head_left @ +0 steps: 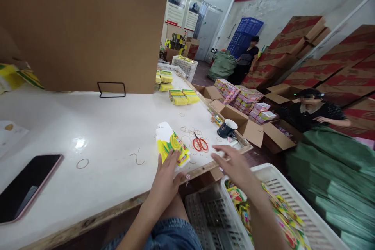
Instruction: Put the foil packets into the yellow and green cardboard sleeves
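A flat yellow-and-green printed carton (172, 142) with a white flap lies near the front edge of the white table. My left hand (166, 172) rests on its near end, fingers stretched out over the print and thumb apart. Nothing shows in my right hand (234, 164), which hovers by the table's right corner with fingers spread. Between the hands and slightly beyond them lie red-handled scissors (200, 143), with several loose rubber bands (183, 129) around them. Below my right forearm stands a white plastic basket (272, 170) holding colourful printed packets (236, 195).
A dark mug (227, 129) stands near the table's right edge. A phone (27, 185) lies at left. Bundled yellow cartons (183, 97) sit farther back beside a large cardboard sheet (96, 31). Open cardboard boxes (240, 123) and a seated person (313, 111) are to the right.
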Available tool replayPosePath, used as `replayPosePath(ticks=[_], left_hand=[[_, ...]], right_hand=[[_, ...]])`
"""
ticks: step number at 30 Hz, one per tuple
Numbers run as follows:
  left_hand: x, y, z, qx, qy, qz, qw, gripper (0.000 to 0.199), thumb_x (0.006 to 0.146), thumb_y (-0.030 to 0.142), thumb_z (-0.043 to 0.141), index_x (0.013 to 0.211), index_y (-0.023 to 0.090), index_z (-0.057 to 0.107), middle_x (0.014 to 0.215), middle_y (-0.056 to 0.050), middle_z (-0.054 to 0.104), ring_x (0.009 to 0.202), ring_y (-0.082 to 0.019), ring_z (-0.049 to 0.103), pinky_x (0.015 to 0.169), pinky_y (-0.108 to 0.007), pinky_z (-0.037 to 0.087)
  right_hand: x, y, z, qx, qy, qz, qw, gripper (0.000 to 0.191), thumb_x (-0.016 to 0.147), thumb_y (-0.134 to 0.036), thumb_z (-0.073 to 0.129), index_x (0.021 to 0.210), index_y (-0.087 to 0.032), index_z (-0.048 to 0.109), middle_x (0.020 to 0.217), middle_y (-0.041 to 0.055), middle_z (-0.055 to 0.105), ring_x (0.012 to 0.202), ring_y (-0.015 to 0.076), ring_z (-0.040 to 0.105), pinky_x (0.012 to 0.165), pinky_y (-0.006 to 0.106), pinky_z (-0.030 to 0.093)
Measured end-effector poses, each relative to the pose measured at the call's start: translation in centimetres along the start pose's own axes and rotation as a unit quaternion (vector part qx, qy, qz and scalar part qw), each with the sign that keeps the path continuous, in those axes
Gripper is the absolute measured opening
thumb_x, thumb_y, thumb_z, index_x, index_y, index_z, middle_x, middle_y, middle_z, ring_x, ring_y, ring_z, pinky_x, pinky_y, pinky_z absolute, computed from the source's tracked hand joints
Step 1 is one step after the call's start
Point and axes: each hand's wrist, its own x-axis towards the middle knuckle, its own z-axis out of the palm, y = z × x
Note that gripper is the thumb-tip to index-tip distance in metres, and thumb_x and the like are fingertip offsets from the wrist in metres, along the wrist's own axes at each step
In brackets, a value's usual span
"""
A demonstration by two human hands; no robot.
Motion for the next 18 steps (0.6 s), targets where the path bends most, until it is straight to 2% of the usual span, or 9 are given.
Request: replayPosePath(ticks=[1,3,6,9,11,12,15,17,18], left_hand=[[0.0,-0.2,0.2,-0.002,-0.011,0.006,1.0,0.055,0.086,0.017,0.052,0.139,0.021,0.038,0.144,-0.009,0.047,0.139,-0.024,0.032,0.116,-0.057,0.002],[-0.2,-0.3,0.2,-0.01,-0.017,0.012,1.0,0.057,0.084,0.015,0.053,0.138,0.022,0.039,0.142,-0.009,0.05,0.137,-0.023,0.036,0.117,-0.055,0.001],[-0.5,-0.1,-0.2,-0.012,-0.008,0.012,1.0,0.053,0.085,0.017,0.053,0.136,0.023,0.042,0.14,-0.008,0.052,0.135,-0.023,0.039,0.118,-0.053,0.004],[-0.4,0.3,-0.8,-0.086,0.08,-0.03,0.993,0.048,0.088,0.027,0.052,0.135,0.022,0.044,0.143,-0.01,0.048,0.138,-0.025,0.033,0.117,-0.051,0.016],[-0.1,0.7,-1.1,-0.223,0.149,-0.061,0.961,0.048,0.087,0.035,0.054,0.132,0.02,0.047,0.142,-0.012,0.049,0.136,-0.027,0.037,0.113,-0.047,0.028],[0.1,0.9,-1.2,-0.304,0.158,-0.071,0.937,0.048,0.086,0.038,0.057,0.13,0.02,0.05,0.14,-0.013,0.051,0.133,-0.028,0.042,0.11,-0.046,0.033],[0.2,1.5,-1.7,-0.491,0.091,-0.078,0.863,0.051,0.082,0.043,0.062,0.125,0.017,0.056,0.133,-0.015,0.057,0.125,-0.03,0.051,0.103,-0.042,0.042],[0.0,1.7,-1.9,-0.546,0.043,-0.078,0.833,0.051,0.08,0.044,0.064,0.124,0.018,0.058,0.131,-0.014,0.06,0.124,-0.031,0.051,0.101,-0.041,0.043],[-0.3,1.7,-2.1,-0.558,0.031,-0.074,0.826,0.05,0.08,0.044,0.065,0.123,0.018,0.059,0.13,-0.013,0.061,0.124,-0.031,0.051,0.101,-0.04,0.042]], right_hand=[[0.9,-0.7,2.3,0.058,-0.012,0.028,0.998,0.033,0.074,-0.042,0.063,0.097,-0.019,0.07,0.1,0.0122,0.07,0.091,0.0278,0.061,0.081,0.04,0.044],[2.4,-1.9,6.5,0.094,-0.026,0.032,0.995,0.024,0.068,-0.036,0.067,0.085,-0.019,0.071,0.086,0.0091,0.072,0.081,0.0253,0.062,0.077,0.037,0.045],[3.4,-2.6,9.6,0.137,-0.022,0.034,0.99,0.013,0.067,-0.031,0.068,0.069,-0.019,0.068,0.072,0.0065,0.07,0.073,0.0233,0.062,0.073,0.036,0.045],[2.7,-2.2,9.2,0.197,-0.006,0.049,0.979,0.023,0.073,-0.039,0.062,0.08,-0.017,0.065,0.073,0.0075,0.069,0.066,0.0218,0.061,0.065,0.035,0.047],[1.5,-2.3,8.4,0.239,-0.007,0.055,0.969,0.033,0.076,-0.045,0.06,0.093,-0.017,0.061,0.072,0.0059,0.068,0.065,0.0206,0.062,0.062,0.033,0.049],[0.8,-2.6,8.2,0.275,-0.015,0.06,0.959,0.037,0.075,-0.048,0.061,0.096,-0.018,0.059,0.071,0.0045,0.068,0.064,0.02,0.063,0.062,0.033,0.05],[-1.3,-4.1,8.4,0.426,-0.053,0.097,0.898,0.038,0.07,-0.047,0.072,0.093,-0.019,0.058,0.068,0.0014,0.069,0.063,0.018,0.064,0.065,0.031,0.051],[-2.2,-5.1,8.7,0.5,-0.08,0.118,0.854,0.036,0.067,-0.043,0.077,0.088,-0.019,0.06,0.071,0.002,0.07,0.066,0.0171,0.064,0.067,0.03,0.05],[-2.5,-5.5,8.8,0.51,-0.093,0.116,0.847,0.034,0.067,-0.041,0.078,0.086,-0.018,0.062,0.074,0.0029,0.071,0.069,0.0171,0.064,0.069,0.03,0.05]])
